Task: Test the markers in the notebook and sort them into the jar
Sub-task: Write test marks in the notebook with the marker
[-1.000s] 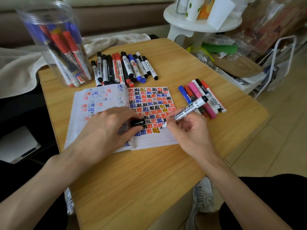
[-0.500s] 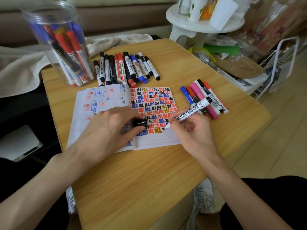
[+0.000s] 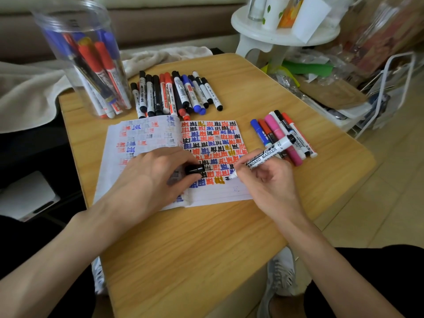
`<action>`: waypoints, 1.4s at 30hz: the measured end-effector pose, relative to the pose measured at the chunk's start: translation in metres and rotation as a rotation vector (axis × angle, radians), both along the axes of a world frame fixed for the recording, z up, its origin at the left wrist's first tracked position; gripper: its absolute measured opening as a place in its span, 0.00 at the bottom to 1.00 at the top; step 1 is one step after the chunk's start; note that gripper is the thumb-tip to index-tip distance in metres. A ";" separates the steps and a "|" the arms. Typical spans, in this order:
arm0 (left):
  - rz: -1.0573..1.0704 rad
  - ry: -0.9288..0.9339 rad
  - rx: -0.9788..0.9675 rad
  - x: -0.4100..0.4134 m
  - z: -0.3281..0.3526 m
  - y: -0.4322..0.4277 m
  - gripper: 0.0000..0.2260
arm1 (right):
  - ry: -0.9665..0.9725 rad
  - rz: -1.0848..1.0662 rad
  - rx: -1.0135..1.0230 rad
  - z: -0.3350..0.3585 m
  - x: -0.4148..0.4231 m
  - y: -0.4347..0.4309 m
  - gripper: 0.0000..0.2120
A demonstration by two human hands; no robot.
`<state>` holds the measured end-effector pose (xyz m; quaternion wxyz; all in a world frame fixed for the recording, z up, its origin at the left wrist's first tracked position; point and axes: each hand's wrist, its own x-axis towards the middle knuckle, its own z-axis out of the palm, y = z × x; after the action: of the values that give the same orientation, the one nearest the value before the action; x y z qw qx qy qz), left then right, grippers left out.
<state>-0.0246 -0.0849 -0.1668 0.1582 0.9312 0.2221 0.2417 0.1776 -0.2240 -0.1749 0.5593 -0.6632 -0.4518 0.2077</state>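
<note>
1. Nearest me is the bare wooden desk (image 3: 195, 249), with both forearms reaching in over it.
2. The left hand (image 3: 151, 180) rests on the open notebook (image 3: 220, 193). Its fingertips pinch a black cap (image 3: 195, 169).
3. The right hand (image 3: 268, 182) grips a white-barrelled marker (image 3: 263, 157) like a pen. The tip touches the right page just beside a yellow-brown mark. On the barrel I read "EBOARD MARKER"; the fingers hide the start of the word.
4. The right page is packed with rows of one blocky character in black, red, blue and orange. The left page shows fainter ones.
5. Right of the notebook lies a small cluster of capped markers (image 3: 282, 136): blue, red, pink, black, red. I cannot read their labels.
6. Beyond the notebook, a row of capped markers (image 3: 176, 95) lies side by side in black, red and blue. I see barcode stickers, but the print is too small to read.
7. At the far left corner stands the clear jar (image 3: 87, 63), holding red and blue markers that lean inside. Their lettering is blurred.
8. Behind the desk are a white stool (image 3: 284, 35) and a pale cloth (image 3: 27, 88).
</note>
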 end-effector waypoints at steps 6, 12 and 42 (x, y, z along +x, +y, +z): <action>-0.007 0.008 0.000 0.000 -0.002 0.001 0.14 | -0.064 0.016 -0.007 0.002 -0.002 0.000 0.10; -0.005 0.004 0.001 -0.001 0.000 0.000 0.14 | -0.002 -0.045 -0.002 -0.001 0.002 -0.001 0.07; 0.005 0.023 -0.015 0.000 0.000 0.000 0.15 | -0.001 -0.064 -0.010 -0.004 0.002 0.002 0.05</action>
<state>-0.0243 -0.0848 -0.1670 0.1620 0.9322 0.2279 0.2299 0.1801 -0.2224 -0.1785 0.5624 -0.6801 -0.4294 0.1917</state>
